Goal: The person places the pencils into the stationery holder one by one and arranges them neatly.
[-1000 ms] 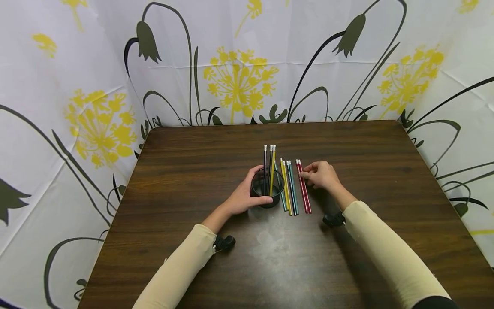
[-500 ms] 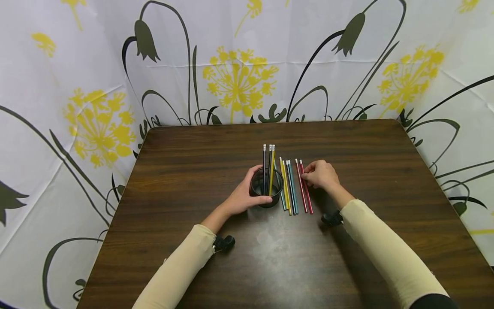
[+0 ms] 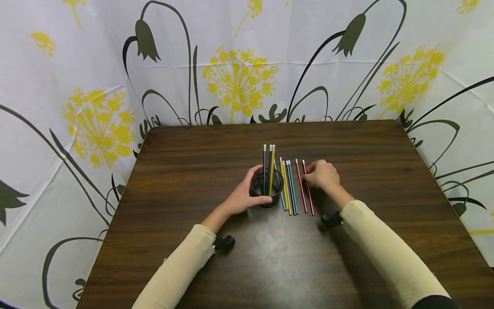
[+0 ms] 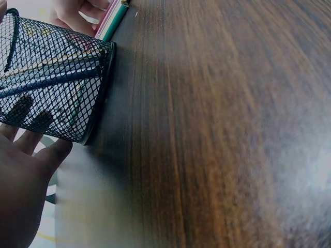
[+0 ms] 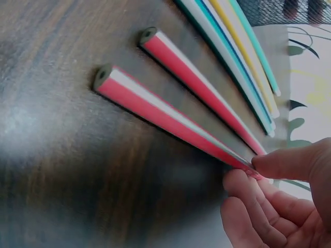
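My left hand [image 3: 243, 198] grips a black mesh pencil cup [image 3: 271, 202], its thumb along the near side; in the left wrist view the fingers curve round the mesh cup [image 4: 62, 82]. Black pencils [image 3: 264, 165] and a yellow pencil [image 3: 272, 165] stand in it, erasers up. My right hand [image 3: 323, 175] pinches a red pencil [image 5: 165, 119] near its eraser end between thumb and fingers. The pencil's unsharpened end points toward me. A second red pencil [image 5: 201, 85] lies just left of it, with a narrow gap between them.
Between the cup and the red pencils, several teal pencils [image 3: 291, 191] and yellow pencils [image 3: 286, 191] lie side by side on the dark wooden table [image 3: 185, 171]. A white flowered curtain [image 3: 239, 25] hangs behind the table's far edge.
The right-hand red pencil has slid slightly right, away from the other red pencil, pinched by my right hand. My left hand and the cup have stayed put.
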`<state>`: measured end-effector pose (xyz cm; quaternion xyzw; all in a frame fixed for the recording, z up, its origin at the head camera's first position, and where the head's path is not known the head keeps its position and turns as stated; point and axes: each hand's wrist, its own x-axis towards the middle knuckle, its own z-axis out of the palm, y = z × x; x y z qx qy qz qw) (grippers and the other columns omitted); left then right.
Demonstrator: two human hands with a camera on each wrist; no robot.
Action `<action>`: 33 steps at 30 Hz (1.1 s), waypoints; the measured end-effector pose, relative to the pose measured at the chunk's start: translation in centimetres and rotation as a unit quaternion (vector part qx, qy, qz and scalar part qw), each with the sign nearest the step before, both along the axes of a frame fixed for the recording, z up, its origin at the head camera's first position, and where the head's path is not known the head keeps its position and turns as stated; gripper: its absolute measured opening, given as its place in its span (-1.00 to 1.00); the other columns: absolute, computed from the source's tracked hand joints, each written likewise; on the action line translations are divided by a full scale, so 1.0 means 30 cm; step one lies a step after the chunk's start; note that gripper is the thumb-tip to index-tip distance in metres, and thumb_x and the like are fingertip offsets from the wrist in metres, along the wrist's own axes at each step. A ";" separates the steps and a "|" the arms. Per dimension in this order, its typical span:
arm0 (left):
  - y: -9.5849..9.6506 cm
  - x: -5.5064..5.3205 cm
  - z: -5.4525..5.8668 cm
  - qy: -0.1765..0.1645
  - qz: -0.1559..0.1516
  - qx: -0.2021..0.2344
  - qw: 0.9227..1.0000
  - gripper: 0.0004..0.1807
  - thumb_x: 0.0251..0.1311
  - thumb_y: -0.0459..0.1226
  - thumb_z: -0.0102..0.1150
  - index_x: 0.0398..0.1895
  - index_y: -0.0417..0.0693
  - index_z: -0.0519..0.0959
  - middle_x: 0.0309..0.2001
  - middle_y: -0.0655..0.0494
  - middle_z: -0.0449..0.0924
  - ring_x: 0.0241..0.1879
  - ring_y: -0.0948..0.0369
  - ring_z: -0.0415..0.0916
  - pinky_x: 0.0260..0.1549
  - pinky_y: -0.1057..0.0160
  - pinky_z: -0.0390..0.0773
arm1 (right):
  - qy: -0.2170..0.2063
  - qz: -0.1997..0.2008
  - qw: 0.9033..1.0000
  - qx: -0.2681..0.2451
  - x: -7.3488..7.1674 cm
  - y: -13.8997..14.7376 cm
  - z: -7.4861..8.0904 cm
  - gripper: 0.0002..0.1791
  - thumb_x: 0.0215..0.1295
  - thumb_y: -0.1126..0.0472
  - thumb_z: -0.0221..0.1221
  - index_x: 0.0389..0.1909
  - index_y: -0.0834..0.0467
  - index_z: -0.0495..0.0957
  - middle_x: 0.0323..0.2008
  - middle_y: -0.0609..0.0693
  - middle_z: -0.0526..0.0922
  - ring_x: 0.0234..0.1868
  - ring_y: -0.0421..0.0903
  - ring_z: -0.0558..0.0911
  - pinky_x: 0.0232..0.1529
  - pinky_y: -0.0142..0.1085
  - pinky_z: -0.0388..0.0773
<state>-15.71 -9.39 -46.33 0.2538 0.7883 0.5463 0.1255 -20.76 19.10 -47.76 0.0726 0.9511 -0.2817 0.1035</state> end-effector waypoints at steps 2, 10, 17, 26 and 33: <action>0.000 0.003 0.005 0.001 0.000 -0.003 1.000 -0.01 0.09 -0.26 0.43 0.51 -0.07 0.01 0.38 -0.11 0.24 0.33 -0.10 0.24 0.28 -0.17 0.15 | 0.005 0.000 1.000 -0.014 0.004 0.009 0.012 -0.78 0.24 0.09 0.27 -0.23 0.15 0.64 -0.60 -0.04 0.67 -0.58 -0.10 0.64 -0.50 -0.18 0.48; 0.001 0.010 0.025 -0.001 0.000 -0.012 1.000 -0.01 0.12 -0.24 0.41 0.52 -0.08 0.00 0.39 -0.13 0.22 0.33 -0.14 0.22 0.27 -0.19 0.16 | 0.103 -0.013 0.994 -0.039 0.018 0.024 0.127 -0.77 0.26 0.08 0.23 -0.14 0.09 0.67 -0.39 -0.03 0.72 -0.39 -0.04 0.63 -0.44 -0.16 0.41; 0.002 0.012 0.030 -0.003 -0.001 -0.017 1.000 -0.01 0.12 -0.24 0.41 0.52 -0.09 -0.01 0.40 -0.13 0.21 0.33 -0.14 0.22 0.26 -0.19 0.17 | 0.228 -0.006 0.964 -0.136 0.033 -0.010 0.250 -0.75 0.25 0.13 0.25 -0.11 0.15 0.67 -0.36 0.01 0.73 -0.39 -0.12 0.66 -0.41 -0.27 0.42; 0.001 0.009 0.018 -0.002 -0.002 -0.008 1.000 0.00 0.10 -0.26 0.42 0.51 -0.08 0.00 0.38 -0.12 0.23 0.33 -0.14 0.22 0.28 -0.19 0.15 | 0.310 0.035 0.908 -0.279 0.088 -0.109 0.346 -0.73 0.24 0.25 0.28 -0.04 0.22 0.64 -0.34 0.09 0.73 -0.54 -0.22 0.67 -0.53 -0.39 0.56; 0.003 0.000 0.001 -0.008 -0.003 0.004 1.000 0.00 0.10 -0.26 0.43 0.51 -0.05 0.00 0.38 -0.11 0.23 0.32 -0.10 0.24 0.28 -0.20 0.15 | 0.326 0.097 0.898 -0.280 0.128 -0.176 0.324 -0.76 0.25 0.29 0.30 -0.08 0.24 0.61 -0.31 0.06 0.72 -0.48 -0.07 0.69 -0.48 -0.40 0.55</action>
